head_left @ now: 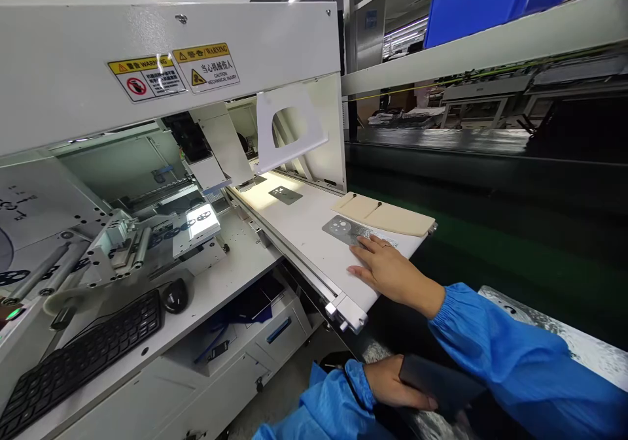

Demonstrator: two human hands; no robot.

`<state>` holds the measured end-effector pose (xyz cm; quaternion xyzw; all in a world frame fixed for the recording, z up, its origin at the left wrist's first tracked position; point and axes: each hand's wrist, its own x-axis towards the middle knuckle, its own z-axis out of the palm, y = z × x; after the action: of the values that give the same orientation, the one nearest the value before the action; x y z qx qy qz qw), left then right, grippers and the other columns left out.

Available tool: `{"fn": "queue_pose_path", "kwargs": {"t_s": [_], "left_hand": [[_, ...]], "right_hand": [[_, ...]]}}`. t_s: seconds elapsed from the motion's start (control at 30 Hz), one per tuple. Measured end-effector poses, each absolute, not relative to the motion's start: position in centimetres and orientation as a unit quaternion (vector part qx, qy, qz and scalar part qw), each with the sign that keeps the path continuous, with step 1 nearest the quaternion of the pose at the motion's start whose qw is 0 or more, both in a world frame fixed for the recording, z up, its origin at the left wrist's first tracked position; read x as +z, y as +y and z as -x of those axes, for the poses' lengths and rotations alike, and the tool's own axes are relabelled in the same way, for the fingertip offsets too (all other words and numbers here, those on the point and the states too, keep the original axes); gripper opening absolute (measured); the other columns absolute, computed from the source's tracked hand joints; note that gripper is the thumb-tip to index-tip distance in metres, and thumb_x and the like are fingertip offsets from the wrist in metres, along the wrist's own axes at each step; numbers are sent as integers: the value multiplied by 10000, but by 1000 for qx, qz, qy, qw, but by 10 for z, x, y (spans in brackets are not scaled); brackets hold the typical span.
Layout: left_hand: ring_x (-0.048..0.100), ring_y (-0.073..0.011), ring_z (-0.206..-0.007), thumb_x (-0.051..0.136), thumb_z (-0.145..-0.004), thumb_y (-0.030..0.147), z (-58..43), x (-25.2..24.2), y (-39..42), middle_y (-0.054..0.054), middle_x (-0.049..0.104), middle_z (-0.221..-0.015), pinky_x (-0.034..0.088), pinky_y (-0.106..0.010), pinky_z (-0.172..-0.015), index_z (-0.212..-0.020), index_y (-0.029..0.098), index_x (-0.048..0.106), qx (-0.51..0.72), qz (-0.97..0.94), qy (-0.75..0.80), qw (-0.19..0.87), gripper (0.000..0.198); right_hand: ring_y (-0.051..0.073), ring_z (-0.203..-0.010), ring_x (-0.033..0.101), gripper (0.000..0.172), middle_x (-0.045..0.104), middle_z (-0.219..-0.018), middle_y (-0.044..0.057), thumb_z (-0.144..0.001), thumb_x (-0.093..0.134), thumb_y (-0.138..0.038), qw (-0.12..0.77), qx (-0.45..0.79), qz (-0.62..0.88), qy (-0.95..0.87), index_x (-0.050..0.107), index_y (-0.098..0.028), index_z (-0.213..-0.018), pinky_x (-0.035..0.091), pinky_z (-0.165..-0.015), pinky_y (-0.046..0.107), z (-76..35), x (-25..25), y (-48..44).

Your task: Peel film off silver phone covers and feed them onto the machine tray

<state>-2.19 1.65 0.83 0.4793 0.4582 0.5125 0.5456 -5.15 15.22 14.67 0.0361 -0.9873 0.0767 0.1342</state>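
My right hand (385,270) is stretched over the near end of a white conveyor belt (314,237), fingers spread. Its fingertips touch a grey phone back cover (338,227) with round camera holes, which lies flat on the belt. Farther up the belt, a second phone back cover (285,195) lies in the light. Lower down, my left hand (395,384) is closed around a dark flat panel (439,381), its thumb along the lower edge. Part of that panel is hidden below my right sleeve.
A beige curved guide (385,214) borders the belt's right side. Left of it stands a white machine (161,67) with warning labels, a keyboard (88,355) and a mouse (175,295). A speckled sheet (583,348) lies at right; a blue bin (475,5) sits above.
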Motion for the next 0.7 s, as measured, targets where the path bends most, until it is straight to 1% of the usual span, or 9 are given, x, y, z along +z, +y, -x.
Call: {"fn": "queue_pose_path", "kwargs": {"t_s": [0.07, 0.1, 0.2, 0.33, 0.43, 0.5, 0.6, 0.63, 0.7], "left_hand": [[573, -362, -1285, 649, -620, 860, 23, 10, 17, -170, 703, -1155, 400, -412, -1134, -1093, 135, 756, 511, -510, 433, 540, 872], [579, -352, -1281, 650, -626, 854, 23, 10, 17, -163, 707, -1150, 406, -399, -1130, -1102, 145, 756, 511, -517, 426, 539, 860], [588, -348, -1270, 674, -618, 837, 24, 5, 18, -159, 718, -1129, 428, -381, -1112, -1088, 160, 762, 510, -512, 431, 539, 830], [582, -329, -1282, 667, -703, 770, 24, 3, 17, -154, 711, -1166, 419, -375, -1122, -1162, 170, 740, 520, -525, 412, 533, 759], [573, -319, -1295, 686, -670, 781, 24, 6, 17, -129, 716, -1166, 407, -365, -1133, -1160, 187, 743, 525, -528, 403, 532, 772], [579, -318, -1289, 688, -642, 804, 24, 7, 17, -128, 718, -1159, 409, -358, -1134, -1134, 176, 749, 515, -524, 409, 541, 800], [584, -334, -1278, 651, -628, 858, 24, 4, 17, -165, 704, -1173, 404, -397, -1150, -1109, 118, 740, 507, -514, 437, 536, 887], [589, -342, -1269, 642, -630, 866, 24, 3, 17, -183, 700, -1173, 395, -426, -1159, -1106, 97, 733, 509, -515, 442, 530, 909], [617, -341, -1223, 627, -664, 856, 23, 1, 17, -204, 704, -1138, 388, -473, -1161, -1103, 69, 720, 516, -523, 432, 522, 906]], "right_hand": [[447, -1374, 409, 572, 476, -1468, 258, -1006, 512, -482, 113, 78, -27, -990, 587, -76, -1403, 370, -1140, 594, 55, 150, 150], [448, -1373, 409, 578, 472, -1471, 258, -1008, 504, -485, 109, 77, -26, -991, 586, -73, -1404, 372, -1139, 590, 57, 151, 150], [445, -1346, 448, 591, 499, -1452, 248, -1012, 468, -524, 131, 65, -35, -989, 598, -93, -1394, 419, -1101, 596, 60, 150, 152], [439, -1330, 471, 605, 515, -1439, 243, -1017, 435, -547, 144, 49, -37, -988, 602, -101, -1390, 446, -1077, 591, 63, 145, 155], [436, -1330, 471, 604, 520, -1432, 245, -1013, 439, -552, 152, 57, -41, -986, 606, -107, -1385, 441, -1076, 603, 65, 142, 154], [436, -1351, 446, 601, 502, -1451, 242, -1008, 454, -554, 166, 62, -46, -983, 604, -112, -1386, 427, -1084, 617, 65, 142, 154], [431, -1367, 429, 578, 492, -1463, 237, -1012, 452, -533, 208, 64, -53, -975, 619, -103, -1362, 416, -1094, 628, 52, 150, 156], [419, -1349, 456, 564, 516, -1444, 229, -1022, 429, -520, 226, 70, -56, -970, 635, -102, -1339, 432, -1087, 618, 43, 154, 159], [374, -1249, 566, 543, 616, -1337, 196, -1041, 365, -500, 263, 105, -51, -958, 683, -119, -1262, 508, -1035, 567, 16, 164, 166]]}}
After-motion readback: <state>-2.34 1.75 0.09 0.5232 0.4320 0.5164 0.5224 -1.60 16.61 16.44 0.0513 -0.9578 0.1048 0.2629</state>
